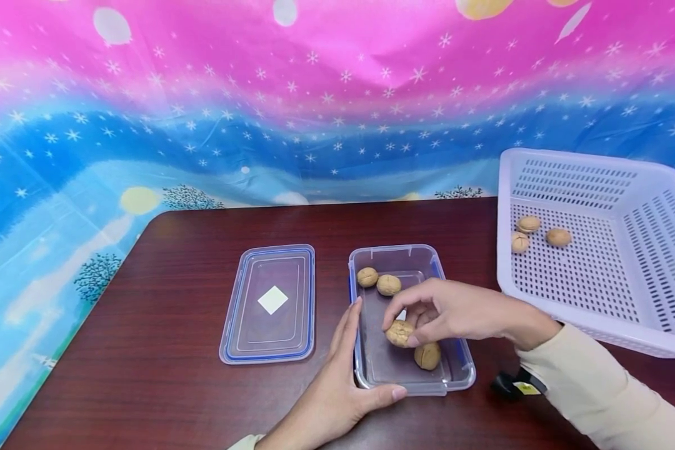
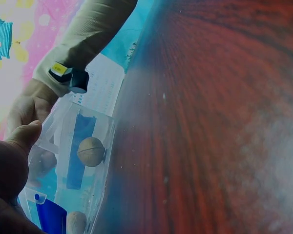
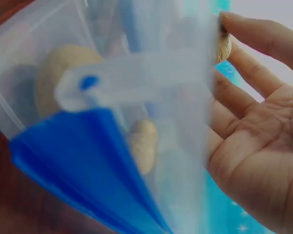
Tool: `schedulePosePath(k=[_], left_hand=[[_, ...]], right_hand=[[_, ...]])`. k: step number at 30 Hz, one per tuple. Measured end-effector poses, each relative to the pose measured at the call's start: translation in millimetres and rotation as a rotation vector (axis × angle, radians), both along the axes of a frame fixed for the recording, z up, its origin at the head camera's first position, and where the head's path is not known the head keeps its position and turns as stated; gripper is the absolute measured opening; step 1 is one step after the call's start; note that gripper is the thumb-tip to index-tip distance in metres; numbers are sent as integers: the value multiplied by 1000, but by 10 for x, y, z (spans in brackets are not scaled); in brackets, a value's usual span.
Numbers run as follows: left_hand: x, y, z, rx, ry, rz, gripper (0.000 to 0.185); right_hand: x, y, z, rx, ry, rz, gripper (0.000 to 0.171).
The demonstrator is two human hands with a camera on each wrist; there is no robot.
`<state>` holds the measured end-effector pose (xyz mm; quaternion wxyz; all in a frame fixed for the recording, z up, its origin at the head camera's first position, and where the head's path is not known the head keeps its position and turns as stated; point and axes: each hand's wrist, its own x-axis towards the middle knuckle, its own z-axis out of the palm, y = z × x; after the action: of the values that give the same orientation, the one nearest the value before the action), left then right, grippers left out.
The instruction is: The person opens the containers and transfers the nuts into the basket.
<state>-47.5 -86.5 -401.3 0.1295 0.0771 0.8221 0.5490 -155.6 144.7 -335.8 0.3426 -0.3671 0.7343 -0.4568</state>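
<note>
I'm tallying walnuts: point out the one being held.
The tan walnut pinched by the right hand over the clear plastic container; the other three there lie untouched.

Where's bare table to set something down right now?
Free: table left of the lid, and the strip behind lid and container. Crowded: both hands at the container, right hand pinching a walnut; the basket fills the right.

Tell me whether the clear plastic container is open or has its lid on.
Open. The clear container has no lid on it; its blue-rimmed lid lies flat on the table to its left, and walnuts sit exposed inside.
</note>
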Motion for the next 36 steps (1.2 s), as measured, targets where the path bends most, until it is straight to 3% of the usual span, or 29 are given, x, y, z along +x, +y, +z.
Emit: schedulePosePath(k=[8, 19, 26, 33, 36], left_hand=[[-6, 1, 6, -6, -14, 10, 122], [-8, 6, 12, -4, -16, 20, 124], [-9, 8, 10, 0, -14, 16, 125], [-8, 6, 10, 2, -10, 12, 125], [-7, 6, 9, 1, -9, 12, 124]], right_hand=[[9, 214, 206, -70, 87, -78, 28], [-48, 591, 394, -58, 144, -197, 36], [-168, 875, 504, -58, 268, -260, 42], [-326, 1264, 593, 10, 261, -397, 46], [-422, 1443, 587, -21, 224, -435, 48]])
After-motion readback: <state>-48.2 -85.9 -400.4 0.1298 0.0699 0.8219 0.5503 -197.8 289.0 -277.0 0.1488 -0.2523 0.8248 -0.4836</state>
